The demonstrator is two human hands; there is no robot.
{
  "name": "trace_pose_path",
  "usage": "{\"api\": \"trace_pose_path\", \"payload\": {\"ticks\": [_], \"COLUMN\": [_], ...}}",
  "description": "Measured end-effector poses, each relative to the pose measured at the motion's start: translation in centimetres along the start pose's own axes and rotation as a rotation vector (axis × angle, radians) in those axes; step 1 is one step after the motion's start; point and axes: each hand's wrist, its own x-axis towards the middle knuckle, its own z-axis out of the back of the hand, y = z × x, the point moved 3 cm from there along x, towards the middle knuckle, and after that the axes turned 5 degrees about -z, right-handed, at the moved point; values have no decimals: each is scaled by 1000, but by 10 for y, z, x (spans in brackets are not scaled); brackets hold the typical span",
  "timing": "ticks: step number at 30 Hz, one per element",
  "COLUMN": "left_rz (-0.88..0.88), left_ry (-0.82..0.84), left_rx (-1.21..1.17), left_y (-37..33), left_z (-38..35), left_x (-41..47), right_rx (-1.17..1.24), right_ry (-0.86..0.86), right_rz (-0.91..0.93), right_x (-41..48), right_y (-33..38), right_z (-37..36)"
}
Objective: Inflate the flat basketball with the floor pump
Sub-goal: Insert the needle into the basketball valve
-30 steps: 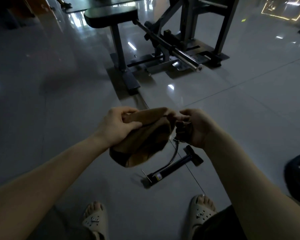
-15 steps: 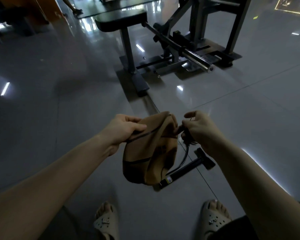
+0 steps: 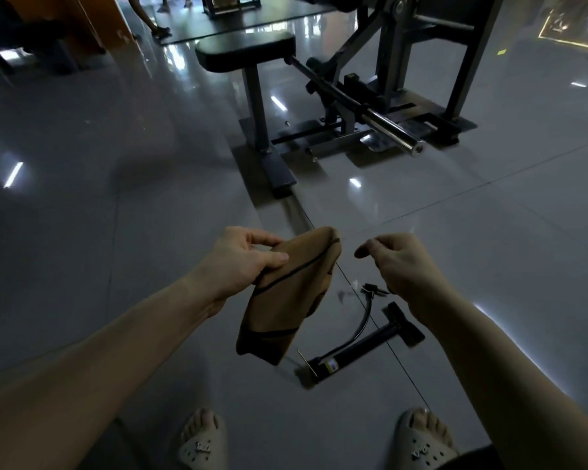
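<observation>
limp tan rubber basketball (image 3: 286, 300) in left hand (image 3: 241, 262) grip at frame centre; right hand (image 3: 398, 266) curled, contents untellable

The basketball (image 3: 286, 300) is coloured tan-brown and crossed by black lines (image 3: 297, 272), the floor pump (image 3: 357, 347) is finished in black (yellowish label (image 3: 331, 365)), and the floor (image 3: 116, 232) is tiled grey.

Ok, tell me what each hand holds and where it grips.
Left hand pinches the flat basketball by its upper edge. Right hand is curled, with nothing visible in it.
</observation>
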Motion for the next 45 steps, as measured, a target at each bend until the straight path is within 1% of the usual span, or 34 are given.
{"api": "trace_pose_path", "payload": {"ticks": [3,6,10,13,18,21,24,27,29,32,35,37,38,40,43,45], "left_rz": [27,94,224,294,333,335,264,152,94,-51,-166,-241,-267,-289,-237,-200], "left_ry": [6,-5,-127,-191,-208,-205,-150,-8,108,282,412,469,466,408,292,260], "left_rx": [4,-28,-213,-375,-464,-485,-511,-527,-418,-115,71,311,411,486,464,432], "left_y": [0,0,8,14,11,7,-1,-14,-22,-26,-22,-18,-16,-12,1,6], "left_z": [3,1,-4,-4,-8,-12,-15,-21,-22,-16,-10,-11,-13,-16,-15,-13], "left_x": [0,0,6,12,11,7,3,-3,-9,-13,-13,-13,-13,-13,-5,-1], "right_rx": [-30,-29,-33,-34,-77,-96,42,296,414,466,509,549,587,682,886,1001], "right_ry": [-15,30,171,261,362,343,294,238,181,92,90,67,55,58,113,152], "right_rz": [2,8,0,-44,-14,-5,-87,-223,-315,-432,-455,-462,-464,-465,-477,-495], "right_x": [0,-5,-13,-19,-22,-23,-23,-21,-19,-16,-12,-9,-7,-4,-1,-2], "right_y": [1,4,7,8,8,7,8,8,9,8,3,0,-2,-7,-13,-13], "right_z": [-3,-10,-26,-32,-39,-46,-44,-32,-24,-11,-3,1,2,3,7,10]}}
